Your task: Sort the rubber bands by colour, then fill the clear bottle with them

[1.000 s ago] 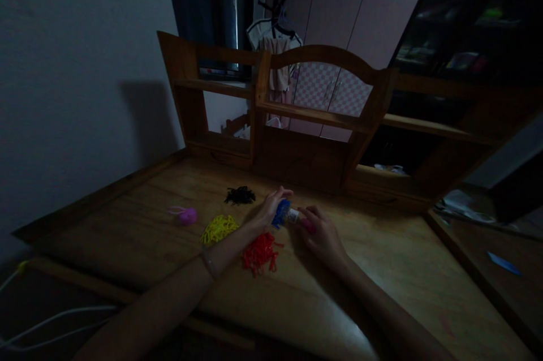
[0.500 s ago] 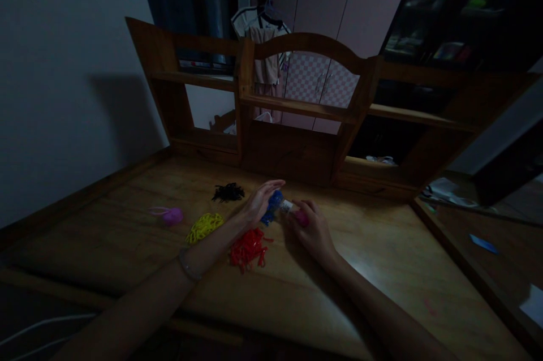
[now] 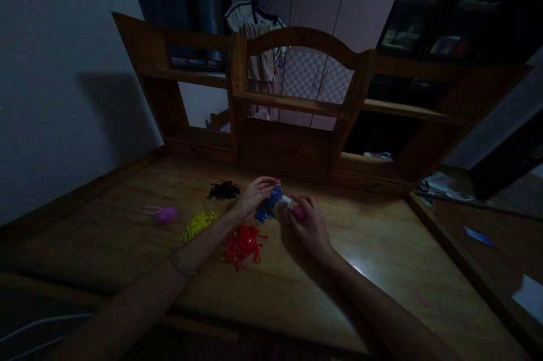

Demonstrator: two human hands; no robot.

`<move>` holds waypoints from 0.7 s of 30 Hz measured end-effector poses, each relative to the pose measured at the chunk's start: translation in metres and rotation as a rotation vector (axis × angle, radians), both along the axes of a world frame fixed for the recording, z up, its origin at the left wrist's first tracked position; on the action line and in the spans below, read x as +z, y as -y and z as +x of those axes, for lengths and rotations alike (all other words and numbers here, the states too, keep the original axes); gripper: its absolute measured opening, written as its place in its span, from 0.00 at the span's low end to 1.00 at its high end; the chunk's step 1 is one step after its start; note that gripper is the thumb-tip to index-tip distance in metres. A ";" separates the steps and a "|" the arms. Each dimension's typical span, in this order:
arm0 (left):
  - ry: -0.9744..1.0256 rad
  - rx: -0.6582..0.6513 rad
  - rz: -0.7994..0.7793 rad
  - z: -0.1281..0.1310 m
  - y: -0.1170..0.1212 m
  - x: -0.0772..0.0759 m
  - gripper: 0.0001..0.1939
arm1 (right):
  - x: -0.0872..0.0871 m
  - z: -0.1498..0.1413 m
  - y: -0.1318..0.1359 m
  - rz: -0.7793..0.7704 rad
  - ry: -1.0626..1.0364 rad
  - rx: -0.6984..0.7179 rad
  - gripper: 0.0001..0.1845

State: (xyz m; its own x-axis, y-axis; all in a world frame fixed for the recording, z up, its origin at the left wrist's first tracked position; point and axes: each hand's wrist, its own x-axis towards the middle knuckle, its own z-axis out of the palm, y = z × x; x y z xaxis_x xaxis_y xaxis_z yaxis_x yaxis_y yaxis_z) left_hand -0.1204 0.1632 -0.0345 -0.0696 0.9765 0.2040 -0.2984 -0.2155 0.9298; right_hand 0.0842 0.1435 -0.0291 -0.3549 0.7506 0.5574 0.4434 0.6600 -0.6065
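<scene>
The left hand holds a bunch of blue pieces. The right hand grips a small bottle with a pink cap. The label is too dark to read.

On a honey-brown wooden desk lay black, yellow, red and blue piles of small pieces, beside a pink-checked wardrobe door.

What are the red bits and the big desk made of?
The red bits look like plastic: small pieces in one bright, even colour, heaped loosely. The dim light leaves it unsure. The desk looks like varnished wood: warm brown with grain lines, and a pale shine where light falls beside the right hand.
</scene>
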 end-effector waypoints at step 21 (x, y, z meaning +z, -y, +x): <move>-0.383 -0.061 -0.038 -0.011 0.010 0.025 0.14 | 0.011 0.010 -0.006 0.048 -0.007 0.025 0.22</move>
